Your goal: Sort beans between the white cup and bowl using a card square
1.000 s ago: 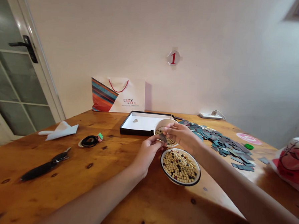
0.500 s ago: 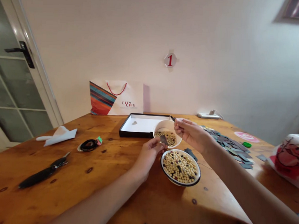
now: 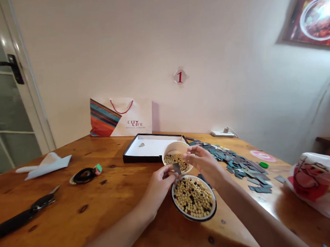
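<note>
Left hand [image 3: 159,183]: fingers pinching grey piece [image 3: 176,168]. Probably light, stiff, maybe brittle; grip edges. Right hand [image 3: 203,160] fingers: can't tell.

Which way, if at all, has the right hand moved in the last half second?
Yes: against the white tub, the right hand has shifted downward in the view, from its far right rim to overlapping its right side.
</note>
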`<state>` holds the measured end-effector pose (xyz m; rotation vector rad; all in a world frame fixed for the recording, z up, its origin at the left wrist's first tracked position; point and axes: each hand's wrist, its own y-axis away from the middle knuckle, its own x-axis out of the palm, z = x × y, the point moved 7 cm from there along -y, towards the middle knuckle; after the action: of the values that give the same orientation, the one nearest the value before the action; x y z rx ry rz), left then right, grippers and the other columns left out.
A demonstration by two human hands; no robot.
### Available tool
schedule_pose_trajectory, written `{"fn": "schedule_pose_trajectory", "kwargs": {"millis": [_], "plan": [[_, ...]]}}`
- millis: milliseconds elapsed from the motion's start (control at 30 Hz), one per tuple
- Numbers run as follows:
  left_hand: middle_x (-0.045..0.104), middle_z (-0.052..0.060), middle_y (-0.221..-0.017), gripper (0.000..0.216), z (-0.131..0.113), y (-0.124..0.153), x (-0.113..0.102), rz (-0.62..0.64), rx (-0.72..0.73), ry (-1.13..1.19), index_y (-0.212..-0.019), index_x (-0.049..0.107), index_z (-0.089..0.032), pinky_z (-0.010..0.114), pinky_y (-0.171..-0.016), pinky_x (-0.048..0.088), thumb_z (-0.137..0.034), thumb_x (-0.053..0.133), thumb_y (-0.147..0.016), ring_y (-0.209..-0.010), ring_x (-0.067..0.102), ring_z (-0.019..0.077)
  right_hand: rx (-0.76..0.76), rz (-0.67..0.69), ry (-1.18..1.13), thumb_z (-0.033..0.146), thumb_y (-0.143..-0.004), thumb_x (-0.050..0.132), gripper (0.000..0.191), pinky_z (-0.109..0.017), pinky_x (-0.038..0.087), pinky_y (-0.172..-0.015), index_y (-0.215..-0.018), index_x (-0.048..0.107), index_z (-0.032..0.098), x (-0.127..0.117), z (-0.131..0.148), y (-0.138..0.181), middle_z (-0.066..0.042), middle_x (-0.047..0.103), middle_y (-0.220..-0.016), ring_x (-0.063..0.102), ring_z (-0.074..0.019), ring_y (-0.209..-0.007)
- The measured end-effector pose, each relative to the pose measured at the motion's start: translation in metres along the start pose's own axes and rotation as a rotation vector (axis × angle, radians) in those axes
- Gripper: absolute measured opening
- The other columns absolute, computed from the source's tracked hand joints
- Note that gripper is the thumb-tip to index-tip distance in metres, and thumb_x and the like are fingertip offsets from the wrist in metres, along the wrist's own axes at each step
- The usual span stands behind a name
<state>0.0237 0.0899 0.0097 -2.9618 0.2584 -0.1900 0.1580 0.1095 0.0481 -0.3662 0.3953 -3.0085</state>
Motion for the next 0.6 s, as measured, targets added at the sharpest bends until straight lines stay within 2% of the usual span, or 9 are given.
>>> {"fn": "schedule_pose_trajectory", "kwargs": {"millis": [100, 233, 267, 333, 433, 500, 600], "plan": [[0.065, 0.001, -0.067, 0.025, -0.001, -0.001, -0.002, -0.008, 0.004, 0.005, -0.089, 0.063, -0.015, 0.025, -0.071, 0.042, -0.022, 0.06, -0.065, -0.07, 0.059, 0.0155, 0.022, -0.002, 0.151, 0.029, -0.055, 0.073, 0.035, -0.029, 0.041, -0.074, -0.085, 0.06, 0.017, 0.004, -0.007, 0.002, -0.002, 0.06, -0.079, 0.057, -0.0142, -0.075], [0.065, 0.002, -0.066, 0.026, 0.002, -0.003, -0.002, 0.011, -0.003, -0.007, -0.089, 0.062, -0.014, 0.025, -0.068, 0.042, -0.022, 0.06, -0.065, -0.069, 0.059, 0.0155, -0.115, -0.039, 0.301, 0.033, -0.058, 0.071, 0.022, -0.029, 0.037, -0.081, -0.069, 0.065, 0.015, 0.006, 0.0, 0.003, -0.007, 0.059, -0.096, 0.053, -0.0183, -0.093], [0.064, 0.001, -0.065, 0.024, 0.002, -0.004, -0.002, 0.018, 0.002, -0.013, -0.088, 0.062, -0.013, 0.025, -0.068, 0.042, -0.022, 0.06, -0.065, -0.068, 0.058, 0.0151, -0.14, -0.035, 0.309, 0.034, -0.059, 0.07, 0.021, -0.028, 0.038, -0.08, -0.065, 0.065, 0.015, 0.007, 0.002, 0.003, -0.007, 0.06, -0.094, 0.054, -0.0178, -0.092], [0.063, 0.001, -0.063, 0.023, 0.004, -0.005, -0.002, 0.016, 0.007, -0.008, -0.086, 0.062, -0.013, 0.024, -0.068, 0.041, -0.021, 0.06, -0.064, -0.067, 0.058, 0.0145, -0.129, 0.001, 0.293, 0.036, -0.061, 0.068, 0.023, -0.027, 0.041, -0.071, -0.065, 0.063, 0.014, 0.011, 0.001, 0.004, -0.004, 0.061, -0.08, 0.056, -0.0144, -0.076], [0.063, 0.0, -0.064, 0.023, 0.007, -0.007, -0.002, 0.019, 0.001, 0.027, -0.086, 0.062, -0.013, 0.024, -0.068, 0.042, -0.02, 0.061, -0.064, -0.066, 0.057, 0.0139, -0.122, 0.062, 0.264, 0.037, -0.066, 0.064, 0.023, -0.023, 0.041, -0.055, -0.066, 0.061, 0.014, 0.018, -0.001, 0.006, 0.001, 0.056, -0.061, 0.051, -0.0088, -0.055], [0.062, 0.0, -0.064, 0.024, 0.007, -0.007, -0.002, 0.016, 0.004, 0.032, -0.086, 0.063, -0.013, 0.024, -0.068, 0.042, -0.02, 0.061, -0.063, -0.066, 0.057, 0.0141, -0.161, 0.091, 0.268, 0.035, -0.068, 0.061, 0.02, -0.021, 0.04, -0.052, -0.066, 0.059, 0.015, 0.023, 0.002, 0.008, 0.002, 0.055, -0.06, 0.049, -0.0079, -0.054], [0.062, 0.001, -0.065, 0.025, 0.005, -0.006, -0.002, 0.013, 0.018, 0.02, -0.088, 0.062, -0.013, 0.025, -0.069, 0.043, -0.019, 0.061, -0.064, -0.068, 0.058, 0.0151, -0.175, 0.115, 0.255, 0.028, -0.066, 0.063, 0.014, -0.022, 0.043, -0.056, -0.07, 0.059, 0.015, 0.027, 0.002, 0.01, 0.002, 0.057, -0.065, 0.053, -0.0091, -0.059]]}}
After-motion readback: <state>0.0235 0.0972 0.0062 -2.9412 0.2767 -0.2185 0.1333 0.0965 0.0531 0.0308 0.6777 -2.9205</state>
